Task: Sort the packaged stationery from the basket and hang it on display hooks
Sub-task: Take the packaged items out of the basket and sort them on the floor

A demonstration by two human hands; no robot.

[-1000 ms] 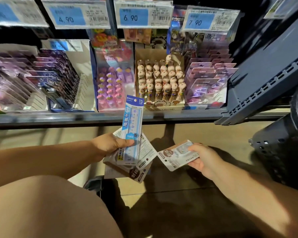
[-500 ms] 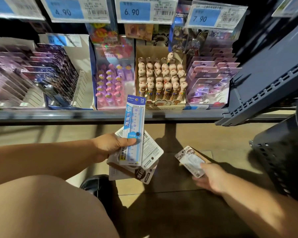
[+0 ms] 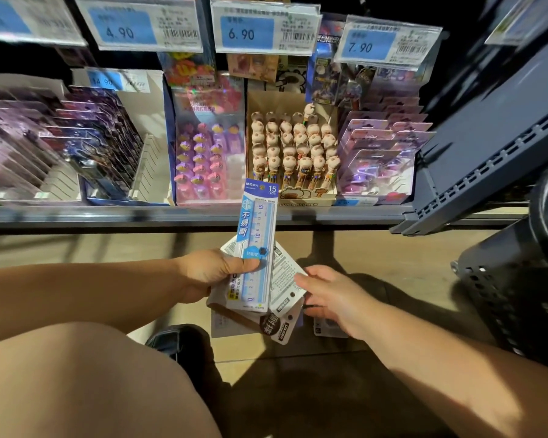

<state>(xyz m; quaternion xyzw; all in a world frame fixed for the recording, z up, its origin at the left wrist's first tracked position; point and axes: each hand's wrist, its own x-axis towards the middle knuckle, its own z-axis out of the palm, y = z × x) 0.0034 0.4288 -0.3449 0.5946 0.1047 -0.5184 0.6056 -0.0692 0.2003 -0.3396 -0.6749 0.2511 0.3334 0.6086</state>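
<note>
My left hand (image 3: 209,273) grips a fan of stationery packs, thumb pressed on the front one. That front pack is a blue 15 cm ruler pack (image 3: 257,235) standing upright. Behind it are white carded packs (image 3: 287,273) and a brown-labelled pack (image 3: 276,327). My right hand (image 3: 336,298) reaches in from the right with straight fingers, its fingertips at the right edge of the white packs. A small carded pack (image 3: 329,328) shows just beneath that hand, over the floor. The dark perforated basket (image 3: 503,295) stands at the right.
A shelf edge (image 3: 171,216) runs across in front, carrying display boxes of character pens (image 3: 293,147), pink and purple pens (image 3: 208,159) and carded packs (image 3: 380,153). Price tags 4.90, 6.90 (image 3: 250,30) and 7.90 hang above. A grey shelf panel (image 3: 487,147) slants at right. My knee fills the lower left.
My right hand lowered the small carded pack, then moved left to the packs in my left hand. The small pack now lies under it. My left hand stayed put.
</note>
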